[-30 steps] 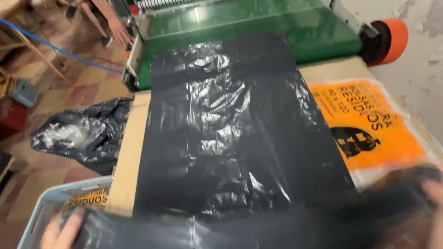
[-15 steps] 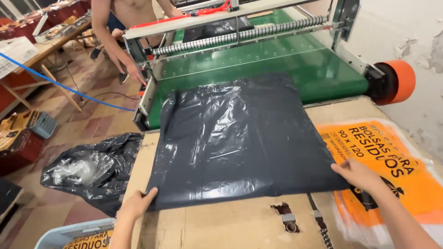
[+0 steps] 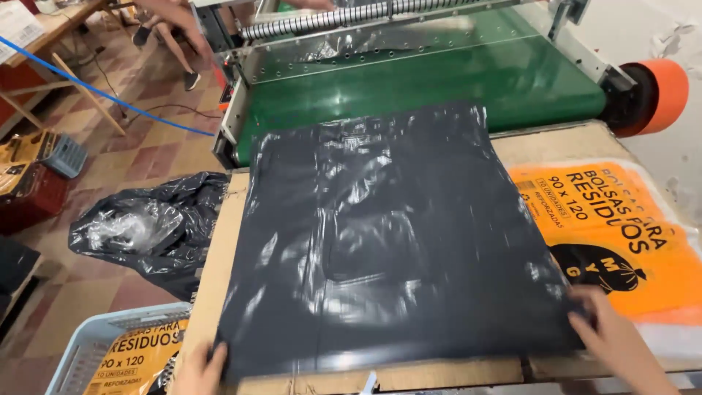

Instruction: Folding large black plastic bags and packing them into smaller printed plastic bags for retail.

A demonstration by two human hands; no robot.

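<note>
The left hand [image 3: 199,369] and right hand [image 3: 613,338] gripped the black bag's [image 3: 387,234] near corners, fingers closed; it lay flat on the counter [image 3: 541,143], not yet folded.

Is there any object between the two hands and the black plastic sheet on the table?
Nothing visible is between them. The left hand is already on the near left corner of the black plastic sheet, and the right hand is on its near right corner. The orange packages lie beside the sheet, to its right.
</note>
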